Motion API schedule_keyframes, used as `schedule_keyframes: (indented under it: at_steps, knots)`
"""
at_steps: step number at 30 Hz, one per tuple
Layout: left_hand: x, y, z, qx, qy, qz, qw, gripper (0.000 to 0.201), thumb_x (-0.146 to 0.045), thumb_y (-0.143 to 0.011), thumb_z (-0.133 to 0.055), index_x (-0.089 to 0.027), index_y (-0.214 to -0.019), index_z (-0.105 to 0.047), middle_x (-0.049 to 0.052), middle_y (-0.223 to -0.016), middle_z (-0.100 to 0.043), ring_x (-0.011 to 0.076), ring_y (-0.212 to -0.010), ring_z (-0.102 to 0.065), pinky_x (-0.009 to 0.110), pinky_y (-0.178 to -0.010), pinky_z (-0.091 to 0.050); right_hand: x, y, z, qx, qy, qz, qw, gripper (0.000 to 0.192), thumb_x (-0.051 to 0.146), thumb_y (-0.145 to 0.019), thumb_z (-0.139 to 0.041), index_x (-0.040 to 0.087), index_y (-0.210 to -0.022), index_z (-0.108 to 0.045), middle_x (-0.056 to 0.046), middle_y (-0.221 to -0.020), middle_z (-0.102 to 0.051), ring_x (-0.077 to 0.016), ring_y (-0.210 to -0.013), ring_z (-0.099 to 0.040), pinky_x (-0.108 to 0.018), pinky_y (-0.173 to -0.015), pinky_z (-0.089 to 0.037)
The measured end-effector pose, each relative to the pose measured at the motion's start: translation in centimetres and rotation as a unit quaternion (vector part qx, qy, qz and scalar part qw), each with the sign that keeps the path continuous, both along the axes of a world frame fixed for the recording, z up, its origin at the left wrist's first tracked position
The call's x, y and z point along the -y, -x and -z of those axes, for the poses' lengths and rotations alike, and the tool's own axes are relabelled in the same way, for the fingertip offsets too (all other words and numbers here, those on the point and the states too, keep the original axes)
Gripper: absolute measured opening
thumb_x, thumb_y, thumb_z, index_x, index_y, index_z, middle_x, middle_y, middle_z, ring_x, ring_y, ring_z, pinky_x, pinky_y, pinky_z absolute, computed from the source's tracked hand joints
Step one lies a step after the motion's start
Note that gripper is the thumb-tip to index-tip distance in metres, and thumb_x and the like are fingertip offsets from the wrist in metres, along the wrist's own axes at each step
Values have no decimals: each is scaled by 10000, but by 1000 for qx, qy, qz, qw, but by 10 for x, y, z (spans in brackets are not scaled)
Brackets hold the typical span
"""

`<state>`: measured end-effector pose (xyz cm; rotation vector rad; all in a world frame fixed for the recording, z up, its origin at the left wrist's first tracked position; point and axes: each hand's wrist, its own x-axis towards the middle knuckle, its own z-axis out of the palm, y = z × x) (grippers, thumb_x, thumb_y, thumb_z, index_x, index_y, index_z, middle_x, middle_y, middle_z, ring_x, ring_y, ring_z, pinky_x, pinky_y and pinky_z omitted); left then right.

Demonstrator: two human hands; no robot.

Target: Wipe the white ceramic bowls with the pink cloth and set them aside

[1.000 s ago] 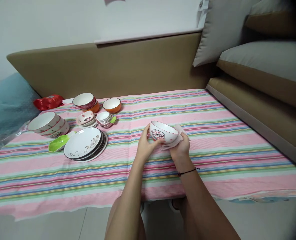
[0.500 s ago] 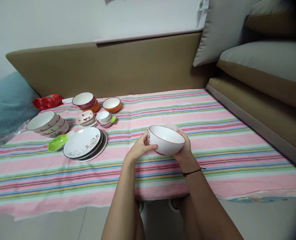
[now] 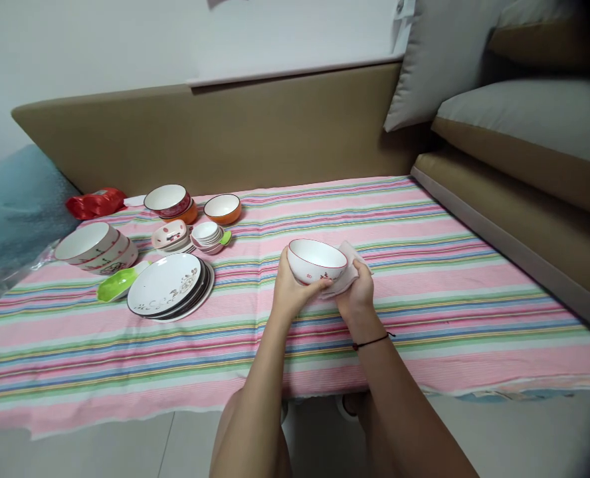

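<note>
The left hand (image 3: 290,292) grips a white ceramic bowl with a red rim and red pattern (image 3: 316,261) by its near side, holding it upright just above the pink striped tablecloth (image 3: 424,279). The right hand (image 3: 357,295) is closed on a pale pink cloth (image 3: 345,269), pressing it against the bowl's outer wall. The step in hand looks like wiping the outside; a further pass would call for turning the bowl against the cloth while keeping a firm grip.

Both arms reach forward, hands close together.
The left hand (image 3: 291,291) is cupped, thumb out to the right, fingers curled behind. The right hand (image 3: 357,295) is closed in a grip, a dark band on its wrist.
</note>
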<state>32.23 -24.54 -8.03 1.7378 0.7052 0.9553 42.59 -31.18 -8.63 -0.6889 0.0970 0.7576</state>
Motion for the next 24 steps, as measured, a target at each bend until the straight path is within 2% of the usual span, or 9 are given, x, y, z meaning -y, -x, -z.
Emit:
schedule_keyframes:
  at_steps: [2,7,9,11,13,16,19,21,24]
  knots:
    - [-2,3,-2,-15,9,9,1000,967,-390,-470,-864,-199,-1316,-436,115,-1320,-518,295,-1227,-478,393,-1019,-394,3,0,-2,12,6,-12,1000,287,286,-809,-419,177,-965,-633,-13,-817,-709,-185,-781,-644,-320,-737,-521]
    - [-12,17,-4,6,147,191,970,774,-549,-573,-771,-151,-1199,-553,133,-1180,-621,316,-1110,-561,405,-905,-470,13,-9,-4,22,40,-114,992,288,345,-811,-418,172,-864,-643,-29,-694,-688,-210,-634,-626,-359,-615,-527]
    - [-14,18,-2,17,171,215,961,790,-590,-569,-755,-144,-1193,-568,143,-1173,-631,331,-1125,-555,421,-905,-472,13,-12,-3,25,25,-131,991,255,332,-799,-438,174,-832,-636,-26,-684,-683,-203,-615,-617,-361,-619,-528]
    - [-15,16,1,34,157,173,972,791,-570,-547,-779,-155,-1190,-581,147,-1228,-607,332,-1195,-513,429,-962,-442,12,-14,0,17,9,-120,993,239,307,-786,-447,173,-848,-634,-27,-713,-691,-204,-646,-623,-363,-643,-530]
    - [-16,13,3,61,124,83,987,729,-522,-557,-793,-173,-1167,-602,139,-1274,-583,309,-1231,-495,426,-1017,-407,9,-14,2,0,4,-97,995,257,308,-785,-446,171,-892,-635,-35,-754,-702,-220,-701,-635,-374,-655,-532]
    - [-16,11,2,66,89,-29,993,505,-492,-690,-705,-179,-1082,-653,125,-1206,-633,277,-1164,-557,438,-1025,-403,6,-14,6,-7,-16,-58,998,283,318,-797,-438,170,-942,-630,-41,-810,-705,-225,-782,-645,-368,-681,-531]
    - [-10,9,-2,45,94,0,995,496,-486,-735,-655,-175,-1121,-641,126,-1228,-625,278,-1183,-545,430,-1018,-410,4,-12,7,2,-15,-30,999,292,309,-812,-415,177,-964,-626,-25,-818,-703,-205,-805,-646,-341,-713,-527]
    - [-5,8,-5,27,88,38,995,663,-440,-636,-754,-185,-1221,-576,122,-1307,-568,289,-1227,-504,410,-1019,-409,3,-10,7,11,-8,-31,999,297,305,-819,-406,182,-977,-625,-17,-824,-705,-199,-813,-648,-333,-729,-526]
    - [-3,9,-7,-13,60,40,997,854,-367,-501,-848,-190,-1270,-523,116,-1291,-567,302,-1192,-520,407,-992,-424,5,-10,7,31,-19,-57,998,285,306,-813,-429,179,-974,-626,-19,-837,-709,-201,-823,-651,-329,-739,-528]
